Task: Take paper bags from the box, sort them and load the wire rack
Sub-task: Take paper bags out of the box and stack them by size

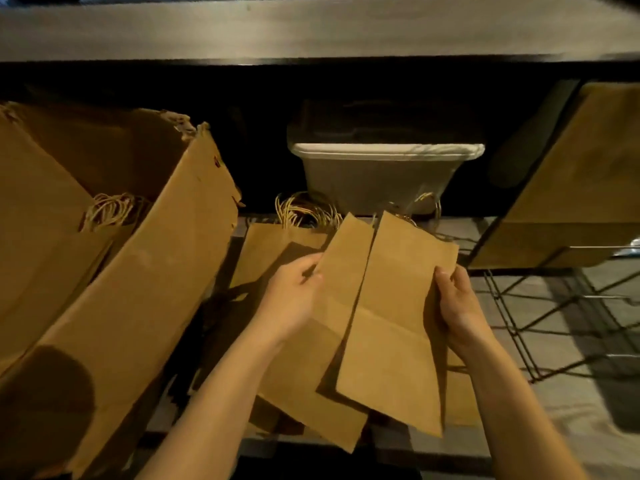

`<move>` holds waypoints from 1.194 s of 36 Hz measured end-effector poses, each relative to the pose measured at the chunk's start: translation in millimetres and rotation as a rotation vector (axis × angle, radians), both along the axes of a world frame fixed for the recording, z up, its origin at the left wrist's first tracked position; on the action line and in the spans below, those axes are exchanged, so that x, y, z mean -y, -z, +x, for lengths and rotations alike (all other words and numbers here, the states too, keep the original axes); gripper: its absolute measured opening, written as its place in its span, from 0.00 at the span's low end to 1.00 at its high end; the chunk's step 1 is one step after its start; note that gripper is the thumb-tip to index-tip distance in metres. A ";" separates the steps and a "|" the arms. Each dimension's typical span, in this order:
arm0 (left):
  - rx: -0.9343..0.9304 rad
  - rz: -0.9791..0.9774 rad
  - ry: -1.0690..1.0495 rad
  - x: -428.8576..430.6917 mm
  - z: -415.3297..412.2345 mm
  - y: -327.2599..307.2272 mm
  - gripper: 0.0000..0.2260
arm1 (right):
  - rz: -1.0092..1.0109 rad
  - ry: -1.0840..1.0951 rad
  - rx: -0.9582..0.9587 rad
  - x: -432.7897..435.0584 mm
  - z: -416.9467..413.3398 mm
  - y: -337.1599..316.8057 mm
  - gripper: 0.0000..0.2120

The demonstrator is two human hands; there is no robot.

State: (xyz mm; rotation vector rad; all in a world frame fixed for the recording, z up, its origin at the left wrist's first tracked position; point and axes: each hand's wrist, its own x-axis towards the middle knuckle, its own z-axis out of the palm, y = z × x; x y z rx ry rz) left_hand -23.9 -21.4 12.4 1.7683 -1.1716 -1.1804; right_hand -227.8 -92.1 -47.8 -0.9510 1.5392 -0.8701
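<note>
Two flat brown paper bags with twine handles are held side by side over the wire rack shelf (540, 303). My left hand (294, 292) grips the left bag (322, 337) by its left edge. My right hand (457, 306) grips the right bag (398, 323) by its right edge, and this bag overlaps the left one. Beneath them a stack of bags (266, 251) lies flat on the shelf, handles pointing away. At the left stands the open cardboard box (138, 289) with more bags and handles inside.
A grey plastic tub (377, 174) sits at the back of the shelf under a dark upper shelf (311, 32). Another brown cardboard box (581, 188) stands at the right. Bare rack wires show at the right.
</note>
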 end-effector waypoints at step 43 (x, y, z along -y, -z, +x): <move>-0.103 0.246 0.140 16.7 -77.0 35.6 0.24 | -0.077 -0.042 -0.330 -23.6 -51.2 23.8 0.26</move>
